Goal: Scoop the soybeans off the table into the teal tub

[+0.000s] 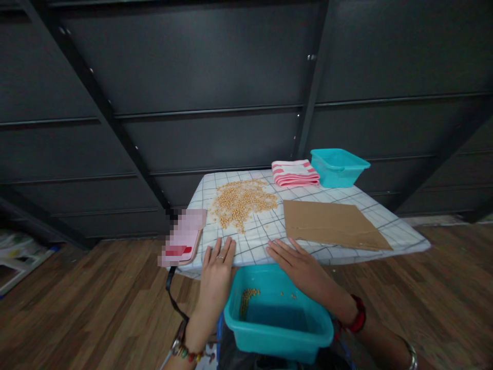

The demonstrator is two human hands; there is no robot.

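My left hand (219, 264) lies on the near edge of the table with its fingers stretched out, a ring on one of them. Across from it, my right hand (295, 261) rests on the same edge, fingers extended and holding nothing. A spread pile of pale dried soybeans (241, 203) covers the cloth beyond my hands. Below the table edge, between my forearms, a turquoise plastic basin (281, 336) sits at my lap. Some beans (248, 295) are gathered at its left side, with a few more at the back.
A brown cardboard sheet (333, 223) lies on the right of the checked tablecloth (254, 252). At the back are a folded pink-and-white towel (295, 174) and another turquoise basin (339, 172). A pink phone-like item (187, 236), partly blurred, is at the left edge. A dark panelled wall (215, 139) stands behind.
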